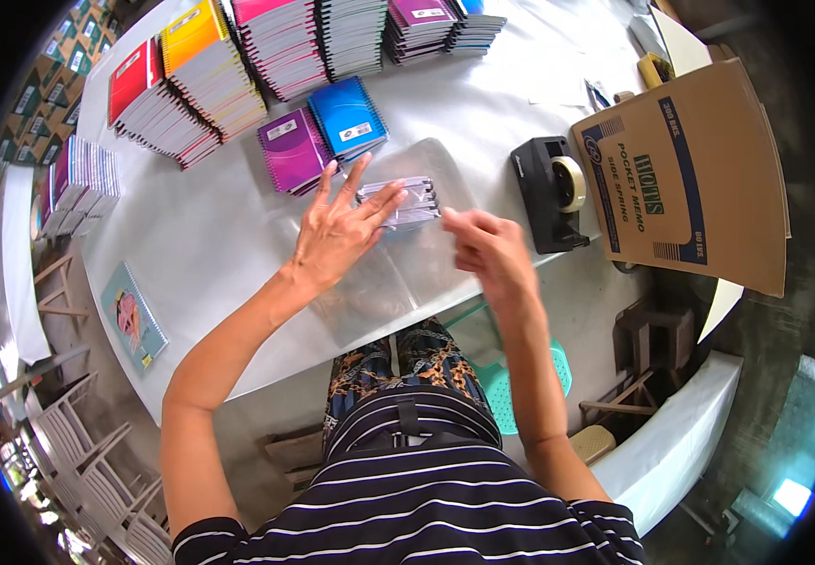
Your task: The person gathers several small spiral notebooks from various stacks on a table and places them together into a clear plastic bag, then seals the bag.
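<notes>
- I see the left hand [337, 226] spread wide, palm down, some of its fingers lying across the left part of a spiral-bound bundle [414, 206].
- My view of the right hand [490, 247] is blurred; its fingers are curled in, near the bundle's right end, and I cannot tell whether they pinch anything.
- The bundle sits between the two hands, and I make out a shiny, see-through covering over it.
- Around and below it I see clear plastic [355, 301], spread toward the near edge of the table [228, 231].
- Just beyond the left hand I have a purple notebook stack [295, 149] and a blue notebook stack [346, 115], side by side.
- To the right I find a black tape dispenser [533, 188] with a tape roll [569, 184], then a brown cardboard box [699, 174], tilted.
- Along the far side I see tall notebook rows [280, 52] with red, yellow, pink and other covers.
- At far left I spot another notebook pile [78, 186], and nearer, a teal notebook [134, 318] lying flat.
</notes>
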`<move>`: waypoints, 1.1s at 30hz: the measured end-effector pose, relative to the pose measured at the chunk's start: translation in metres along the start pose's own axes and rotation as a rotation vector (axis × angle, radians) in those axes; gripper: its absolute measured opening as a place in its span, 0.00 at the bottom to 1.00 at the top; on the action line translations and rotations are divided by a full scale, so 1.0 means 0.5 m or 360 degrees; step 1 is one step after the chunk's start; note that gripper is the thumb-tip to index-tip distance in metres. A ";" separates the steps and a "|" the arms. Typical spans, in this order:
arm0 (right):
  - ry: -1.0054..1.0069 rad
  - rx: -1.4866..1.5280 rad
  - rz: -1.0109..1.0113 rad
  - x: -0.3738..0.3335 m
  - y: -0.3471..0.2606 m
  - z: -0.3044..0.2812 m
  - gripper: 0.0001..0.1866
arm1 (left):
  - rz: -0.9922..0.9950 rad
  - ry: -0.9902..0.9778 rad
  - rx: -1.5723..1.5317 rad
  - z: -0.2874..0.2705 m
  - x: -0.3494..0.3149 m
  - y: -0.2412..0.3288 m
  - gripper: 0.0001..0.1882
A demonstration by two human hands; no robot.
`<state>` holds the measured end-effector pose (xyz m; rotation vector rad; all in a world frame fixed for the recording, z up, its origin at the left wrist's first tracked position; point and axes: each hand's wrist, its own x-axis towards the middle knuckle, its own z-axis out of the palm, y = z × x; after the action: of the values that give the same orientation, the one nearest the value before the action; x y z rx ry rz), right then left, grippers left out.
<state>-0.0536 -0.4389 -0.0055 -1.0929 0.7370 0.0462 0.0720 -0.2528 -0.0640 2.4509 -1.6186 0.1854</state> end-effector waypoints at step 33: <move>-0.0724 -0.0368 0.0593 0.149 0.153 -0.099 0.41 | -0.1075 0.0297 -0.2197 0.016 -0.124 0.077 0.27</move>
<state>-0.0517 -0.4658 -0.1200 -1.0966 0.5192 0.6901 0.0124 -0.2138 -0.0813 1.5712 -0.3840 -0.5825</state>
